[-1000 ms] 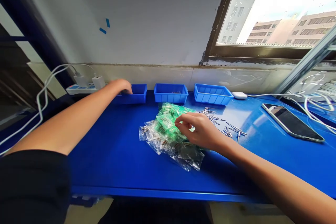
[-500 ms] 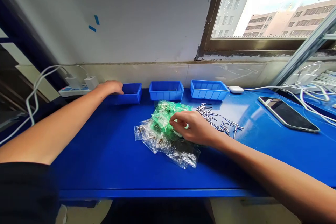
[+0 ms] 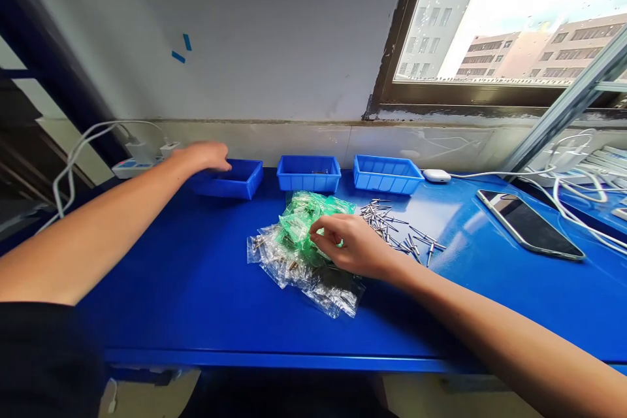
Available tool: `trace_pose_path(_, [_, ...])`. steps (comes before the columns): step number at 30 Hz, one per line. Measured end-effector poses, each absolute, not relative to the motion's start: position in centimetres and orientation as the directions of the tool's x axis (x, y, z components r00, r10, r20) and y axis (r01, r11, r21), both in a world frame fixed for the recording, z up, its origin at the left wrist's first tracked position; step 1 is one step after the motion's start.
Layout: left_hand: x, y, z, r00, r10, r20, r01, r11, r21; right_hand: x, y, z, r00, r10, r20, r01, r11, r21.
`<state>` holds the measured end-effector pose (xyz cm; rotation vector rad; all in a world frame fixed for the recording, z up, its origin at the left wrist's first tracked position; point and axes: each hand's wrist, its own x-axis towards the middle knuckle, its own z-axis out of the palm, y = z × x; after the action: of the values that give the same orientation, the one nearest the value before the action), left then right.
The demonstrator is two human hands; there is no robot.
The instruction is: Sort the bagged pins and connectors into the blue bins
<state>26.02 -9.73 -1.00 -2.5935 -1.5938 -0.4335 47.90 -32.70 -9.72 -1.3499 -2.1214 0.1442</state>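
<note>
My left hand (image 3: 209, 155) is over the left end of the left blue bin (image 3: 247, 188), its fingers curled downward. The fingertips are mostly hidden, and I cannot make out what they hold. Above a pile of green-tinted plastic bags (image 3: 298, 225), my right hand (image 3: 350, 241) is closed with thumb and forefinger pinched together. Anything in that pinch is too small to name. Clear plastic bags (image 3: 318, 287) holding small metal parts lie under and in front of the green ones. Loose metal pins resembling blind rivets (image 3: 382, 219) are scattered just beyond my right hand.
A middle blue bin (image 3: 308, 181) with small parts inside and a right blue bin (image 3: 386, 183) stand along the wall. A white earphone case (image 3: 437, 176), a phone (image 3: 529, 225) and white cables (image 3: 578, 209) are at the right. A power strip (image 3: 137, 167) stands at back left.
My left hand has risen slightly above the left bin. The right hand keeps its pinch over the bags. The whole view has shifted a little.
</note>
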Motion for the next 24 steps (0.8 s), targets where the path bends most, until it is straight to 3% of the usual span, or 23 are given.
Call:
trace_pose_path(3, [27.1, -11.8, -0.2, 0.442, 0.838, 0.321, 0.890, -0.455, -0.040, 47.8, -32.7, -9.6, -0.278, 0.862, 0.425, 0.797, 0.454, -0.399])
trace_pose_path(7, [31.2, -14.7, -0.5, 0.502, 0.748, 0.435, 0.854, -0.510, -0.109, 47.7, -32.7, -9.6, -0.290, 0.859, 0.423, 0.787, 0.465, -0.405])
trace_pose_path(10, [34.5, -16.8, -1.4, 0.642, 0.673, 0.367, 0.750, -0.651, -0.118, 47.6, -33.0, -9.6, -0.305, 0.857, 0.414, 0.798, 0.468, -0.381])
trace_pose_path(14, [34.3, -20.2, -2.8, 0.765, 0.539, 0.354, 0.588, -0.808, -0.042, 47.5, -33.9, -9.1, -0.385, 0.852, 0.355, 0.846, 0.479, -0.234])
trace_pose_path(16, [32.0, -21.8, -3.7, 0.807, 0.495, 0.322, 0.502, -0.862, 0.067, 47.4, -34.3, -8.9, -0.429, 0.844, 0.322, 0.857, 0.492, -0.149])
trace_pose_path(21, [26.3, -22.5, -6.0, 0.728, 0.682, 0.077, 0.655, -0.724, 0.218, 47.2, -34.6, -8.5, -0.435, 0.859, 0.271, 0.870, 0.478, -0.118])
trace_pose_path(24, [25.7, -21.7, -6.5, 0.714, 0.697, -0.064, 0.670, -0.654, 0.350, 47.1, -34.6, -8.4, -0.427, 0.870, 0.246, 0.876, 0.466, -0.128])
